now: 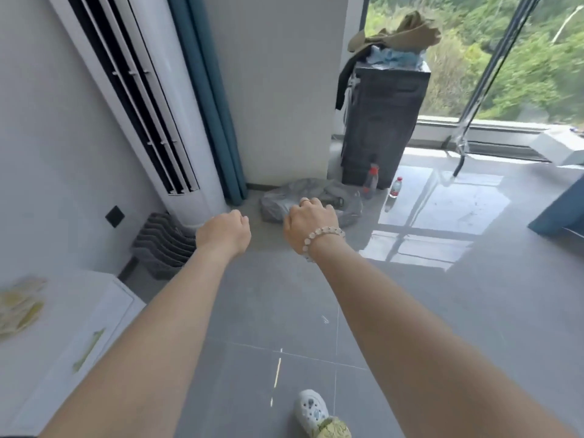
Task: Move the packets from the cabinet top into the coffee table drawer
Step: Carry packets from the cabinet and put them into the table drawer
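Note:
A white cabinet top point(79, 314) fills the lower left corner. A blurred heap of yellow-green packets point(19, 308) lies at its left edge, and one long thin green packet point(88, 349) lies nearer its front. Both my arms reach forward over the grey floor, to the right of the cabinet. My left hand point(222, 233) and my right hand point(311, 221), which has a bead bracelet at the wrist, show their backs with the fingers loosely curled under. I see nothing held in either. No coffee table or drawer is in view.
A tall white air conditioner point(151, 105) and a blue curtain point(215, 105) stand at the back left, with dark stacked trays point(164, 245) at the base. Ahead lie a grey plastic bag point(331, 197), two bottles point(395, 187) and a black unit point(382, 121) topped with clothes. My shoe point(311, 412) is below.

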